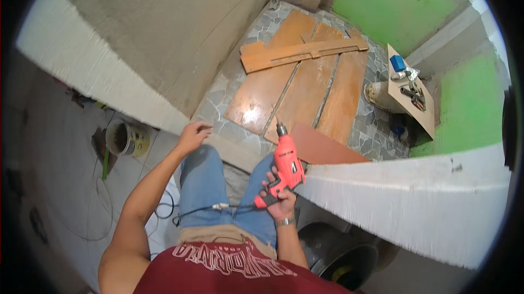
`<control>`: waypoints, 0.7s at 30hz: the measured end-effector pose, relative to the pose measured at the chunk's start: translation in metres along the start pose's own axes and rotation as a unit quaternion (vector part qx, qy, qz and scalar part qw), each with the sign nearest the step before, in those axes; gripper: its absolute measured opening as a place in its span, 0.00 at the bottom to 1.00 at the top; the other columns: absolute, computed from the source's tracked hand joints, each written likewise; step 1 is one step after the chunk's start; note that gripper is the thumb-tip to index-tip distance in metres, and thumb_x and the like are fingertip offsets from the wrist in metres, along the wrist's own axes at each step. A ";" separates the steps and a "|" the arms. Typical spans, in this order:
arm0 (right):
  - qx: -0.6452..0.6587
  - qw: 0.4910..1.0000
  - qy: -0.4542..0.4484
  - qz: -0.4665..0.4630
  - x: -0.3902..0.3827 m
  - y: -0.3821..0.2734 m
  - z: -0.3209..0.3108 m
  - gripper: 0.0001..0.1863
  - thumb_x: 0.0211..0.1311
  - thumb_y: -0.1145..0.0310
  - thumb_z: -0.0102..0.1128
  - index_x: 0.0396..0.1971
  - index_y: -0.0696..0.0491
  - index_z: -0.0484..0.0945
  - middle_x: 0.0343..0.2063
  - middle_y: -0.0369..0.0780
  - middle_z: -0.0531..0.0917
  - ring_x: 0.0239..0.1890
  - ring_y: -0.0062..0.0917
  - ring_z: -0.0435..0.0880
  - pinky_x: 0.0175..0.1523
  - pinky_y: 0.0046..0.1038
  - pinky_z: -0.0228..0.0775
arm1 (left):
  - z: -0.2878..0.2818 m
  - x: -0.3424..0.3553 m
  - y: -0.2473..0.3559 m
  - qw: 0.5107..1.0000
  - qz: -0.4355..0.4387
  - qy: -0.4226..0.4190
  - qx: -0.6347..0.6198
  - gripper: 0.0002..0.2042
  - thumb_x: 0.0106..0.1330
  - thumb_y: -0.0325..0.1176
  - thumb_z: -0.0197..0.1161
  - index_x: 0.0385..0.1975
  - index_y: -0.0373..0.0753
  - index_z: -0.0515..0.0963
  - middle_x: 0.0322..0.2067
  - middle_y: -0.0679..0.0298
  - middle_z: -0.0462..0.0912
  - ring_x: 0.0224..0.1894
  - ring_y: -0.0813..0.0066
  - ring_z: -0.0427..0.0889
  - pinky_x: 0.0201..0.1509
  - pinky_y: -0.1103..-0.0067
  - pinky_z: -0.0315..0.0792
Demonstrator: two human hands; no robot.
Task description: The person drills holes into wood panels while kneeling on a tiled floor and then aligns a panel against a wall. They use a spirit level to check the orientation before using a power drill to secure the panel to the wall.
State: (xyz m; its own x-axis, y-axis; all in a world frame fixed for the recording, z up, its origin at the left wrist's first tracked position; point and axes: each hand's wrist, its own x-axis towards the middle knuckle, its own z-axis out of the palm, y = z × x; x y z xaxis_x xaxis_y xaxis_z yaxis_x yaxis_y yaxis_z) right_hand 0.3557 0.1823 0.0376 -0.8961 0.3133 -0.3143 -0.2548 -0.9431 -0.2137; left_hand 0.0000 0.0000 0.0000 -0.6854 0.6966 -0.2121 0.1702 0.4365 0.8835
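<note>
On the stone floor (226, 92), 3 big brown boards (311, 84) lie flat, maybe to stay still. 1 narrow plank (284, 57) lies across them. The red drill (289, 162) is over the lap; the right hand (285, 205) has its fingers clamped on the grip, likely for balance. The left hand (192, 137) is empty near a knee, fingers loosely apart. The thin bit (274, 111) points away, perhaps for safety.
</note>
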 end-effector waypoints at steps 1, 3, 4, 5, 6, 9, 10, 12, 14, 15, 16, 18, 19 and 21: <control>0.003 1.000 0.012 -0.001 -0.005 -0.006 -0.005 0.50 0.35 0.74 0.61 0.69 0.49 0.62 0.61 0.43 0.75 0.55 0.40 0.78 0.52 0.44 0.74 | 0.026 0.040 -0.002 0.997 -0.009 -0.025 -0.069 0.20 0.65 0.30 0.59 0.59 0.37 0.74 0.37 0.58 0.86 0.39 0.75 0.84 0.42 0.79 0.78; 0.038 0.996 0.076 -0.007 -0.026 0.007 -0.003 0.49 0.35 0.73 0.61 0.69 0.50 0.62 0.60 0.43 0.76 0.54 0.40 0.79 0.51 0.44 0.74 | 0.069 0.095 -0.020 0.980 -0.129 -0.050 -0.143 0.20 0.64 0.29 0.59 0.57 0.36 0.76 0.37 0.57 0.86 0.39 0.75 0.84 0.44 0.78 0.77; 0.058 0.997 0.059 -0.006 -0.013 -0.001 0.000 0.49 0.36 0.74 0.62 0.68 0.50 0.62 0.60 0.43 0.76 0.54 0.39 0.79 0.51 0.43 0.74 | 0.078 0.144 -0.017 0.954 -0.199 -0.031 -0.220 0.19 0.63 0.28 0.59 0.55 0.36 0.77 0.37 0.57 0.86 0.38 0.76 0.84 0.45 0.78 0.76; 0.078 0.996 0.043 -0.005 0.001 -0.009 0.001 0.48 0.36 0.74 0.62 0.68 0.51 0.63 0.60 0.43 0.76 0.54 0.39 0.79 0.51 0.43 0.73 | 0.078 0.192 -0.013 0.957 -0.180 -0.035 -0.225 0.19 0.63 0.28 0.59 0.55 0.36 0.77 0.37 0.57 0.86 0.38 0.76 0.84 0.45 0.78 0.76; 0.077 0.996 0.033 -0.029 0.016 -0.006 -0.001 0.48 0.36 0.74 0.62 0.68 0.51 0.63 0.60 0.43 0.76 0.54 0.39 0.79 0.51 0.43 0.73 | 0.072 0.241 -0.011 0.961 -0.172 0.020 -0.214 0.23 0.62 0.28 0.59 0.59 0.35 0.73 0.42 0.55 0.84 0.41 0.72 0.83 0.47 0.76 0.76; 0.089 0.995 0.035 -0.023 0.021 -0.001 -0.010 0.48 0.38 0.76 0.62 0.69 0.53 0.60 0.60 0.44 0.76 0.55 0.40 0.78 0.52 0.42 0.73 | 0.090 0.330 -0.020 0.953 -0.195 0.149 -0.178 0.33 0.59 0.31 0.62 0.67 0.31 0.62 0.55 0.50 0.77 0.50 0.62 0.80 0.52 0.70 0.74; 0.107 0.994 0.035 0.008 0.025 0.000 -0.005 0.48 0.39 0.76 0.62 0.69 0.53 0.59 0.60 0.45 0.76 0.56 0.40 0.77 0.52 0.42 0.72 | 0.077 0.355 -0.035 0.948 -0.182 0.191 -0.177 0.35 0.58 0.32 0.63 0.67 0.30 0.62 0.57 0.49 0.75 0.52 0.59 0.78 0.53 0.68 0.74; 0.116 0.992 0.051 0.025 0.020 -0.011 -0.011 0.49 0.41 0.77 0.62 0.70 0.55 0.55 0.60 0.47 0.75 0.58 0.42 0.76 0.54 0.44 0.72 | 0.109 0.392 -0.036 0.934 -0.182 0.220 -0.217 0.36 0.55 0.33 0.65 0.65 0.28 0.63 0.58 0.48 0.74 0.53 0.58 0.77 0.55 0.67 0.73; 0.117 0.992 0.037 0.030 0.020 -0.014 -0.006 0.48 0.42 0.77 0.62 0.70 0.55 0.56 0.60 0.47 0.75 0.58 0.41 0.76 0.54 0.42 0.71 | 0.093 0.425 -0.054 0.927 -0.176 0.191 -0.269 0.33 0.56 0.32 0.65 0.63 0.28 0.64 0.56 0.48 0.75 0.52 0.59 0.78 0.55 0.67 0.73; 0.122 0.990 -0.005 0.066 0.032 -0.010 0.003 0.48 0.42 0.77 0.63 0.70 0.55 0.56 0.61 0.47 0.75 0.58 0.40 0.76 0.54 0.40 0.69 | 0.027 0.452 -0.061 0.931 -0.145 0.182 -0.281 0.31 0.57 0.31 0.65 0.62 0.29 0.65 0.54 0.48 0.76 0.52 0.59 0.78 0.55 0.67 0.73; 0.117 0.992 0.014 0.041 0.027 -0.014 -0.004 0.48 0.42 0.77 0.63 0.70 0.55 0.56 0.61 0.47 0.75 0.58 0.40 0.76 0.54 0.40 0.69 | 0.069 0.457 -0.055 0.932 -0.151 0.151 -0.292 0.31 0.57 0.31 0.65 0.62 0.29 0.65 0.54 0.48 0.76 0.52 0.59 0.78 0.55 0.67 0.73; 0.136 0.989 0.038 0.036 0.017 -0.022 -0.014 0.48 0.42 0.77 0.63 0.70 0.55 0.56 0.61 0.48 0.74 0.59 0.40 0.75 0.55 0.40 0.69 | 0.127 0.456 -0.043 0.903 -0.231 0.159 -0.325 0.25 0.60 0.29 0.63 0.58 0.29 0.69 0.51 0.50 0.78 0.51 0.60 0.79 0.53 0.67 0.73; 0.140 0.989 0.031 0.032 0.018 -0.021 -0.014 0.48 0.42 0.77 0.63 0.70 0.55 0.56 0.61 0.48 0.74 0.59 0.40 0.75 0.55 0.40 0.69 | 0.123 0.463 -0.043 0.907 -0.225 0.157 -0.321 0.25 0.60 0.29 0.63 0.58 0.29 0.69 0.51 0.50 0.78 0.51 0.60 0.79 0.53 0.67 0.73; 0.136 0.990 0.029 0.037 0.020 -0.019 -0.013 0.48 0.43 0.77 0.63 0.70 0.55 0.56 0.61 0.48 0.74 0.59 0.41 0.75 0.55 0.41 0.70 | 0.099 0.472 -0.046 0.919 -0.239 0.125 -0.286 0.21 0.62 0.28 0.62 0.55 0.28 0.72 0.49 0.50 0.80 0.50 0.60 0.80 0.52 0.67 0.74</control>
State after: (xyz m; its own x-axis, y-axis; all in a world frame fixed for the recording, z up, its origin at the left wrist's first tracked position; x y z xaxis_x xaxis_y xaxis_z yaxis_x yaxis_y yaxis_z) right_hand 0.3472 0.2079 0.0229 -0.8953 0.2416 -0.3743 -0.2858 -0.9560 0.0664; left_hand -0.2609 0.3650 -0.1822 -0.7384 0.3189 -0.5942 -0.5444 0.2382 0.8043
